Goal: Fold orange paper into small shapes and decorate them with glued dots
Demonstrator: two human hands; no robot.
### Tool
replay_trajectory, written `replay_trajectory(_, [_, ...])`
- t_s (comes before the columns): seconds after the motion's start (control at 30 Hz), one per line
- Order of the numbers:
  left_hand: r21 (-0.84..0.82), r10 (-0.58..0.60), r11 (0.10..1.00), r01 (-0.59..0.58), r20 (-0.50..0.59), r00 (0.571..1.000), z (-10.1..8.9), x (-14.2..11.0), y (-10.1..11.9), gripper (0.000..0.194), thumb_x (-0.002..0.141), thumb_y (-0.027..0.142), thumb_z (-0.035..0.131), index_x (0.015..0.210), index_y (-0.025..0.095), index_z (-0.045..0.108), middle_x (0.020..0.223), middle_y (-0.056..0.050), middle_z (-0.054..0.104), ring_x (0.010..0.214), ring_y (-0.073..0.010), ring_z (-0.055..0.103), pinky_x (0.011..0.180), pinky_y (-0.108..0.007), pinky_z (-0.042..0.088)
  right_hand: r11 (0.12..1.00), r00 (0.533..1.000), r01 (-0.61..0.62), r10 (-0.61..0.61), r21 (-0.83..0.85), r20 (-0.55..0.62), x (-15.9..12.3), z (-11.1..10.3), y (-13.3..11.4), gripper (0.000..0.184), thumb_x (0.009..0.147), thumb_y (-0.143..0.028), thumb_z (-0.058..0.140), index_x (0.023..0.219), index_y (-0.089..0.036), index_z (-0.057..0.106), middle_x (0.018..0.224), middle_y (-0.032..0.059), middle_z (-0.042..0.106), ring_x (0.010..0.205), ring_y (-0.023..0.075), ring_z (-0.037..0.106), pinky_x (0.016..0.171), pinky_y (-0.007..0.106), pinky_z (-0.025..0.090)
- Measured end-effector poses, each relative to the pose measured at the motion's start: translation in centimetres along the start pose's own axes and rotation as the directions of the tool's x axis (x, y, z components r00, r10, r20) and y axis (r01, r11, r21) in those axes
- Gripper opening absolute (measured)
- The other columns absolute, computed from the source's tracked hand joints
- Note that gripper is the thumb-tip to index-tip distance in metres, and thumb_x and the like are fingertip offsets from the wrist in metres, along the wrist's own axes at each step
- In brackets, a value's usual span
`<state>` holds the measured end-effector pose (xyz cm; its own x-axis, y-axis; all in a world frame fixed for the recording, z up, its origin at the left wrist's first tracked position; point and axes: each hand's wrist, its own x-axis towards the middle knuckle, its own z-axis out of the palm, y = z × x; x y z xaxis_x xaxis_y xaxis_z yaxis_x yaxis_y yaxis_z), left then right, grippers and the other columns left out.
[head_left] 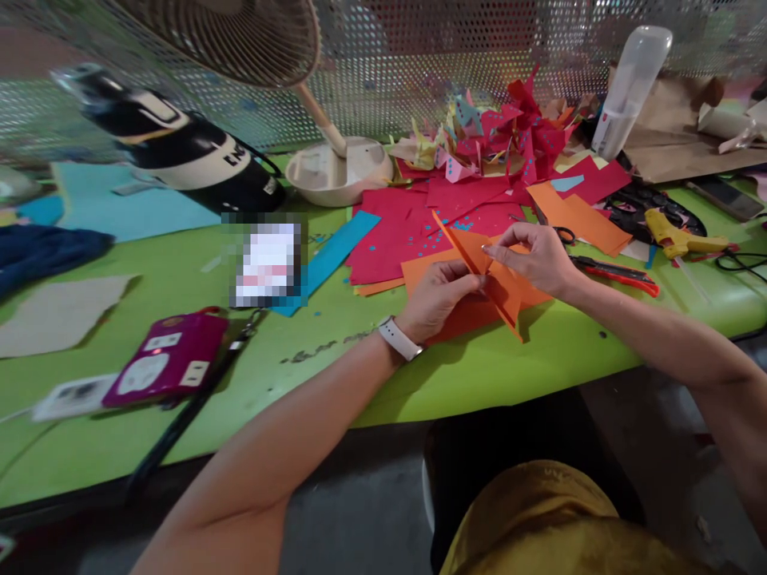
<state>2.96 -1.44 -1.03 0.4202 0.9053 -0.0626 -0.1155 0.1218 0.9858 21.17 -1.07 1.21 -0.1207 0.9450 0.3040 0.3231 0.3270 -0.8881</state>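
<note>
A folded sheet of orange paper (504, 299) is held up at an angle, its crease running from upper left to lower right. My left hand (436, 299), wearing a white wristband, grips the sheet near its middle with thumb and fingers. At the other side, my right hand (533, 255) is pinched closed at the paper; whether a small piece is between its fingertips I cannot tell. Beneath lies a flat orange sheet (419, 275), partly over a stack of red paper (383, 224) dotted with blue bits. Black scissors (564, 235) lie beside my right hand.
Folded paper shapes (479, 144) are heaped at the back. On the right lie a red-and-black cutter (623, 275) and a yellow glue gun (677, 237). Leftward are a blue strip (341, 251), a lit phone (269, 259), a magenta power adapter (168, 351), a bottle (197, 156) and a fan (341, 168).
</note>
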Motion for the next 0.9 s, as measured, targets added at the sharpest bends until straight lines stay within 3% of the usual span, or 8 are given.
replay_trajectory(0.13, [-0.006, 0.005, 1.000, -0.005, -0.068, 0.998, -0.1, 0.2, 0.3, 0.023, 0.064, 0.036, 0.081, 0.074, 0.018, 0.074, 0.073, -0.003, 0.075, 0.066, -0.0168, 0.069, 0.069, -0.030, 0.060, 0.994, 0.995, -0.056, 0.047, 0.092, 0.093, -0.1, -0.4, -0.3, 0.046, 0.079, -0.063, 0.069, 0.069, -0.018, 0.061, 0.066, -0.0001, 0.059, 0.066, 0.0121, 0.050, 0.060, 0.027, 0.040])
replay_trajectory(0.23, [-0.016, 0.015, 1.000, -0.017, -0.095, 0.995, -0.4, 0.4, 0.4, 0.027, 0.062, 0.040, 0.082, 0.074, 0.017, 0.074, 0.071, -0.003, 0.074, 0.063, -0.0166, 0.068, 0.066, -0.030, 0.060, 0.988, 0.988, -0.054, 0.031, 0.147, 0.154, 0.0, -0.6, -0.3, 0.043, 0.072, -0.060, 0.077, 0.075, -0.018, 0.064, 0.072, 0.0003, 0.063, 0.067, 0.0119, 0.052, 0.060, 0.026, 0.042])
replay_trajectory(0.47, [-0.052, 0.022, 0.998, -0.029, -0.137, 0.990, -0.7, 0.7, 0.5, 0.028, 0.058, 0.040, 0.085, 0.068, 0.018, 0.072, 0.066, -0.002, 0.072, 0.058, -0.0141, 0.066, 0.066, -0.030, 0.061, 0.980, 0.988, -0.067, 0.040, 0.188, 0.146, 0.1, -0.5, 0.2, 0.039, 0.068, -0.048, 0.084, 0.086, -0.018, 0.067, 0.077, 0.0001, 0.065, 0.069, 0.0115, 0.055, 0.064, 0.027, 0.047])
replay_trajectory(0.67, [-0.123, -0.018, 0.992, 0.002, -0.136, 0.991, -0.9, 0.9, 0.8, 0.026, 0.056, 0.036, 0.086, 0.068, 0.017, 0.072, 0.062, 0.000, 0.069, 0.054, -0.0120, 0.063, 0.063, -0.029, 0.060, 0.987, 0.994, -0.015, -0.003, 0.163, 0.109, -0.2, -0.2, 0.5, 0.030, 0.073, -0.046, 0.081, 0.077, -0.018, 0.070, 0.074, 0.0010, 0.068, 0.070, 0.0132, 0.060, 0.067, 0.029, 0.051])
replay_trajectory(0.9, [-0.125, -0.070, 0.991, 0.056, -0.110, 0.991, -1.0, 0.7, 1.8, 0.024, 0.054, 0.031, 0.085, 0.064, 0.016, 0.069, 0.060, 0.001, 0.066, 0.055, -0.0120, 0.061, 0.063, -0.030, 0.059, 0.932, 0.986, 0.002, -0.061, 0.362, 0.153, -0.1, -0.1, 0.9, 0.022, 0.072, -0.040, 0.083, 0.086, -0.022, 0.080, 0.091, 0.0024, 0.078, 0.089, 0.0167, 0.070, 0.085, 0.033, 0.056])
